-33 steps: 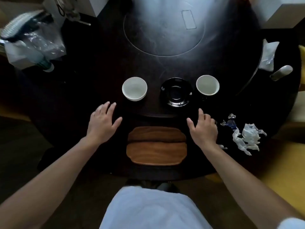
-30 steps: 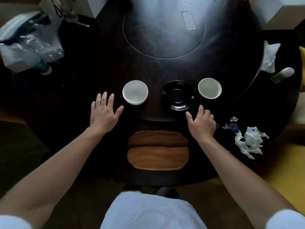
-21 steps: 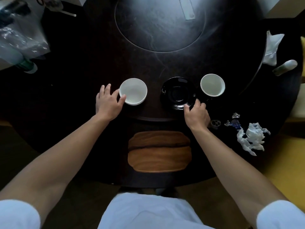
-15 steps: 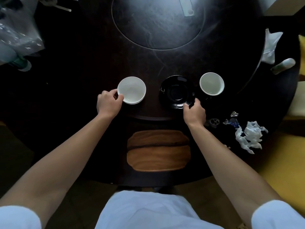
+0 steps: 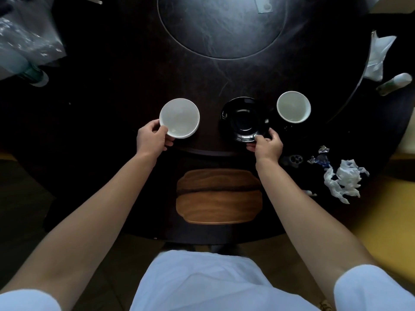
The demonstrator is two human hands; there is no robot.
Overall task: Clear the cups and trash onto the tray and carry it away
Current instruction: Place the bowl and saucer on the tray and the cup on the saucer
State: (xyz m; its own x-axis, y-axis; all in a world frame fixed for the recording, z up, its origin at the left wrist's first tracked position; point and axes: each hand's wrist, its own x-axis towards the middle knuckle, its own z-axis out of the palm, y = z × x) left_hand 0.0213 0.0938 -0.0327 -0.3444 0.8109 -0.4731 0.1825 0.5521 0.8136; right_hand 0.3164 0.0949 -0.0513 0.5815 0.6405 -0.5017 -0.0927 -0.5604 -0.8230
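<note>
My left hand [image 5: 152, 138] grips the near-left rim of a white bowl-shaped cup [image 5: 179, 117] on the dark round table. My right hand [image 5: 267, 147] pinches the near-right edge of a black saucer [image 5: 243, 118]. A second white cup [image 5: 293, 106] stands to the right of the saucer, untouched. The wooden tray [image 5: 219, 196] lies at the table's near edge between my forearms, with nothing on it. Crumpled white paper [image 5: 343, 178] and small blue and silver wrappers [image 5: 320, 157] lie at the near right.
A raised round turntable [image 5: 222, 25] fills the table's middle. Clear plastic bags and a bottle [image 5: 27, 52] sit at the far left. White packaging [image 5: 379, 55] and a small pale bottle [image 5: 395, 83] rest at the far right. A small dark object [image 5: 293, 159] lies beside my right wrist.
Both hands moved forward from either side of the tray. The left hand closed on the white cup's rim and the right hand closed on the saucer's edge.
</note>
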